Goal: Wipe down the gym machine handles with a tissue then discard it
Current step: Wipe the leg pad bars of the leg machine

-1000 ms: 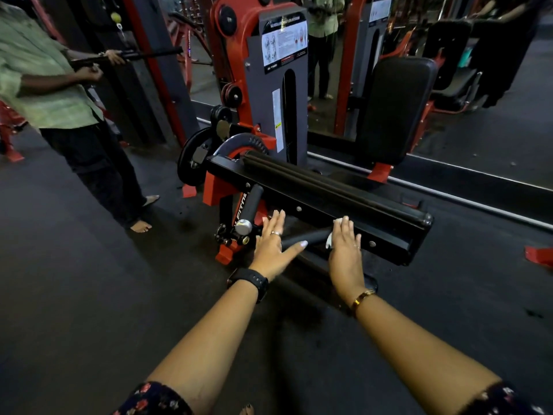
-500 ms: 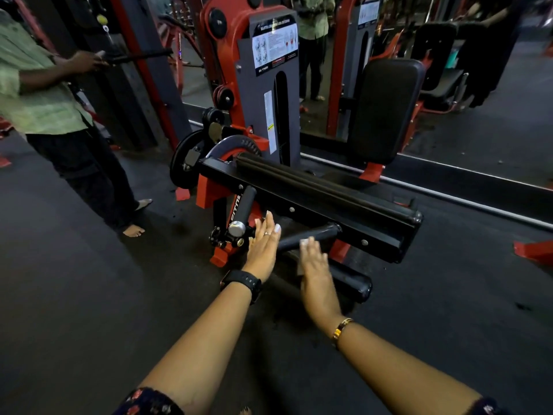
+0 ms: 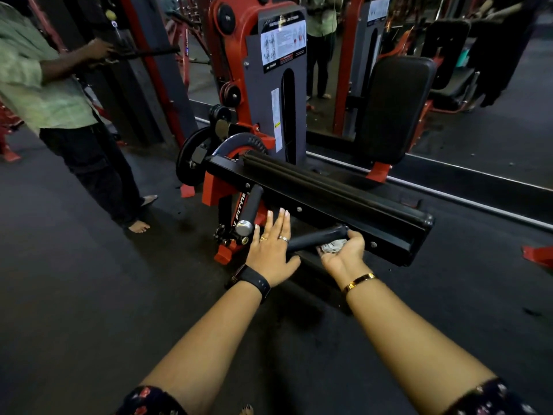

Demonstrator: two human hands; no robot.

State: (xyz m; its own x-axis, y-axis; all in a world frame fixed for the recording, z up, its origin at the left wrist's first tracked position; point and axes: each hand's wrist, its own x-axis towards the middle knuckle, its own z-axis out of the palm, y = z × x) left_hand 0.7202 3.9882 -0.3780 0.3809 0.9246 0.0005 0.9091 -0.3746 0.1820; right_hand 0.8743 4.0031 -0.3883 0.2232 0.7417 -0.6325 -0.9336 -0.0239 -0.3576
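From where I stand, the person's right hand [image 3: 344,256] is turned palm up beneath a short, black, rubber-sleeved handle bar [image 3: 311,236]. A crumpled white tissue [image 3: 334,245] is bunched in the palm and pressed against the bar's underside. Its fingers [image 3: 357,237] curl up round the bar's far end, so tissue and bar are gripped together.

The left hand [image 3: 270,247] lies flat beside the bar's near, free end. Its fingers are straight and spread, and it holds nothing.

The bar's long axis runs from that free end, by the left thumb, up and to the right. It ends at the long black steel beam [image 3: 329,199] to which it is fixed. The tissue sits at the beam end, so I judge the next wipe has to travel along the bar toward the left hand.

A second handle, a black foam grip with a chrome end cap [image 3: 253,203], stands tilted just left of the left fingertips. The left hand is the nearer to it, while the tissue is in the right.

As for writing, white letters on the red frame post [image 3: 240,212] read "FITNE", with the rest hidden. The grey weight-stack cover [image 3: 294,121] carries a placard of exercise diagrams [image 3: 282,40] and a small yellow warning sticker [image 3: 277,126]. The print on both is too fine to read.
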